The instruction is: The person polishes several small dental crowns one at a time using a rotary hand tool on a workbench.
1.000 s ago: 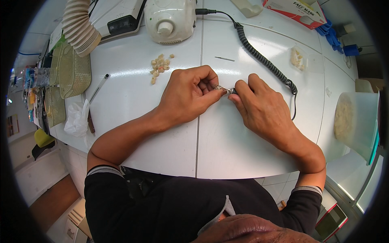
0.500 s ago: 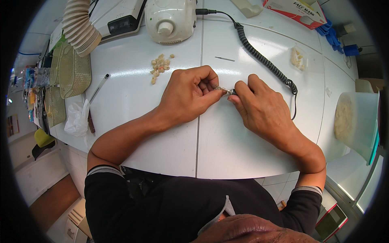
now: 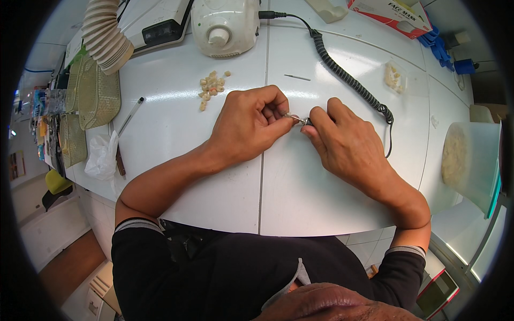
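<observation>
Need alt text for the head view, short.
Seen from above, a person's left hand and right hand meet over a white table, pinching a small metal-tipped tool between them. Behind lie a pile of small beige pieces, a white motor unit with a black coiled cable, and a ribbed hose.

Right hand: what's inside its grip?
The right hand closes around a dark handpiece whose metal tip pokes out toward the left hand. The coiled cord runs in behind the knuckles. The handpiece body is covered by the fingers.
</observation>
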Demonstrator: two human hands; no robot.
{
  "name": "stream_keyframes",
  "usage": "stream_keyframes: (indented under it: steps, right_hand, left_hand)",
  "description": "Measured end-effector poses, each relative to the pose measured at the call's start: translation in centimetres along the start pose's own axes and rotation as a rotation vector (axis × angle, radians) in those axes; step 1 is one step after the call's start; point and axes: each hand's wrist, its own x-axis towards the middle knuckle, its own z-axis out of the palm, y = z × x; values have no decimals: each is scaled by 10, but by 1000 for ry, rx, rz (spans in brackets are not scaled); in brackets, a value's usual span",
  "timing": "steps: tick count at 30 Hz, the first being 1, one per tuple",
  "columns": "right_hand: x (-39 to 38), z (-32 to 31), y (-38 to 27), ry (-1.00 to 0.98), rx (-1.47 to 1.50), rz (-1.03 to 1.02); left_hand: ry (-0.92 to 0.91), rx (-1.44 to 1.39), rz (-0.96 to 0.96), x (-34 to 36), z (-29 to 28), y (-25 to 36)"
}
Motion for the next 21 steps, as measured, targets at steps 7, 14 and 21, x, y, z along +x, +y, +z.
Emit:
stream_keyframes:
  steps: [7, 14, 21]
  right_hand:
    - [0, 0, 0, -4, 27, 19]
    - [-1, -2, 11, 65, 142, 97]
    - [0, -4, 11, 49, 159, 101]
  left_hand:
    - [2, -5, 12, -2, -1, -1]
    - [3, -9, 103, -2, -3, -4]
    - [52, -116, 146, -3, -2, -10]
